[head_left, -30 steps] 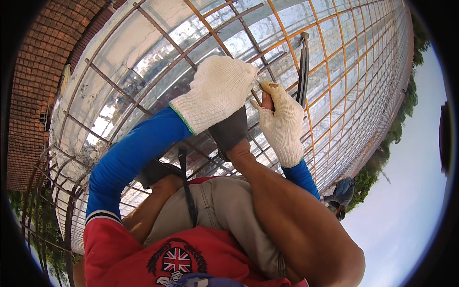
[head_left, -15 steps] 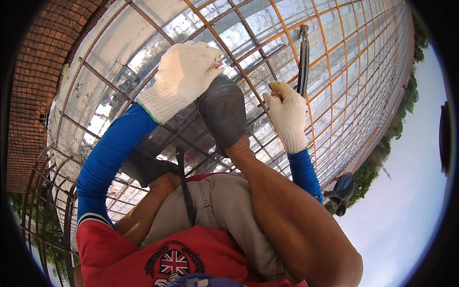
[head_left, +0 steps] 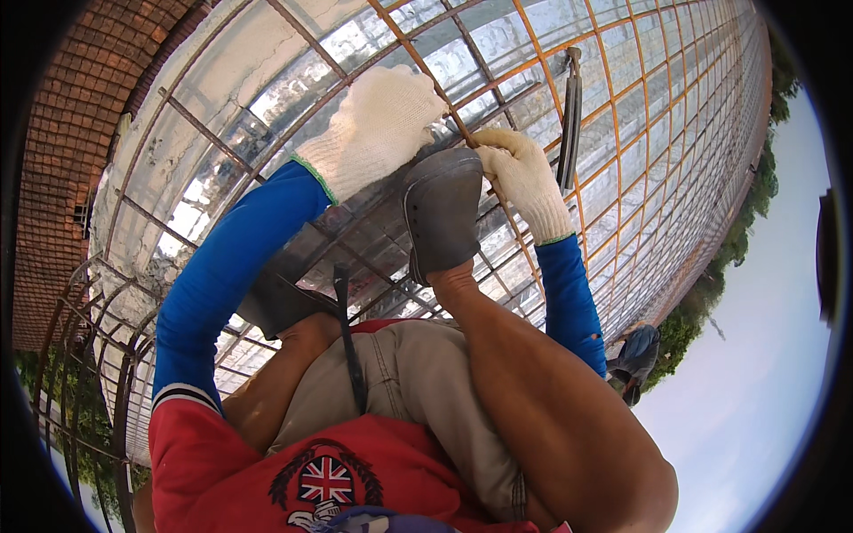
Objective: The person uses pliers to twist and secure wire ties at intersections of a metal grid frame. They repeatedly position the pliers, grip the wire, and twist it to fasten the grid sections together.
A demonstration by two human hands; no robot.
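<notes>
A: We start with the largest item, the rebar grid [head_left: 267,115], rusty bars crossing over a shiny foil-like sheet. It fills the upper view and serves as our reference. What borders it?

B: A brick wall [head_left: 62,133] runs along the grid's left edge. Trees and sky lie beyond its right edge.

A: Next, our body. We squat on the grid. The grey shoe [head_left: 442,213] stands on the bars near the grid's middle.

B: Confirmed. A second person [head_left: 633,360], crouched, shows at the grid's lower right edge, well apart from our hands.

A: Hands. The left hand [head_left: 378,124], in a white knit glove, lies on the grid just left of the shoe, fingers curled down onto a bar crossing.

B: Whether it grips anything, we cannot tell. The right hand [head_left: 524,182], also gloved, is clenched around an orange bar just right of the shoe.

A: Smallest item: a dark metal hook tool [head_left: 569,120] lies on the grid just beside the right hand, held by neither hand.
</notes>
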